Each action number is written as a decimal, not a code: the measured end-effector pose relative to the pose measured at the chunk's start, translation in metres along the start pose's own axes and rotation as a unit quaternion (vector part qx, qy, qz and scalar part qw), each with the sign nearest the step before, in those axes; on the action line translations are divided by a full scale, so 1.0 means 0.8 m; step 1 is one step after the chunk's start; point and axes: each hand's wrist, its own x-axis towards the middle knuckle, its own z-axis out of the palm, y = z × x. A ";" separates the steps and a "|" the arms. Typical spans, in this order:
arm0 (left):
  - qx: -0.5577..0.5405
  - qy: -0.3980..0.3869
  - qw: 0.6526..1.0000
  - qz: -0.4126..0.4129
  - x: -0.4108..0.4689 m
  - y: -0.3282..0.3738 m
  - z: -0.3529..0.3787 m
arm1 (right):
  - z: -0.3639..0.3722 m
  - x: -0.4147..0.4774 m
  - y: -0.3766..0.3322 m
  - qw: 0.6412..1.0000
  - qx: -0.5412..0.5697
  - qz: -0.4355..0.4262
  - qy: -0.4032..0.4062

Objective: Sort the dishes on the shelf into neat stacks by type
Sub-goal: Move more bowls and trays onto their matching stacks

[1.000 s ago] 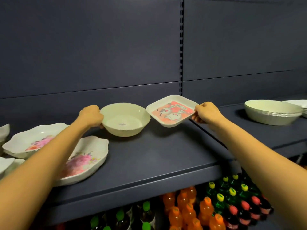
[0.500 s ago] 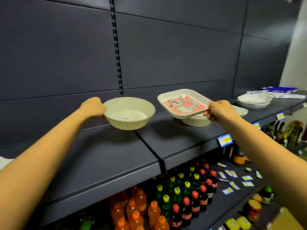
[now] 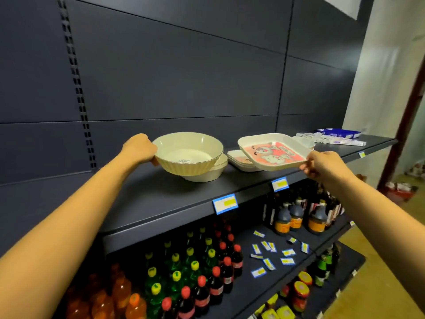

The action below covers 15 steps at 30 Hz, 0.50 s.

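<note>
My left hand (image 3: 140, 147) grips the left rim of a cream ribbed bowl (image 3: 187, 157), held just above a stack of matching bowls (image 3: 208, 174) on the dark shelf (image 3: 174, 203). My right hand (image 3: 322, 164) pinches the near right corner of a square white plate with a pink cartoon print (image 3: 272, 151). That plate is tilted and hovers over a stack of similar square plates (image 3: 236, 158) beside the bowls.
Farther right on the shelf lie clear dishes (image 3: 305, 140) and blue-white packets (image 3: 338, 134). Blue price tags (image 3: 225, 203) hang on the shelf edge. Drink bottles (image 3: 195, 279) and sauce bottles (image 3: 296, 217) fill the lower shelves.
The view has swung right along the shelf. Both hands carried the bowl and the square plate rightward, and they now hover over the matching stacks.
</note>
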 end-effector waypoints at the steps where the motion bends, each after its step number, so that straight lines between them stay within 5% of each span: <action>1: 0.008 -0.001 1.000 -0.002 0.004 0.009 0.006 | -0.008 0.007 0.003 1.000 0.001 0.000 0.000; 15: 0.034 -0.009 0.998 -0.050 0.084 0.065 0.068 | -0.016 0.140 0.044 0.999 0.019 0.009 -0.044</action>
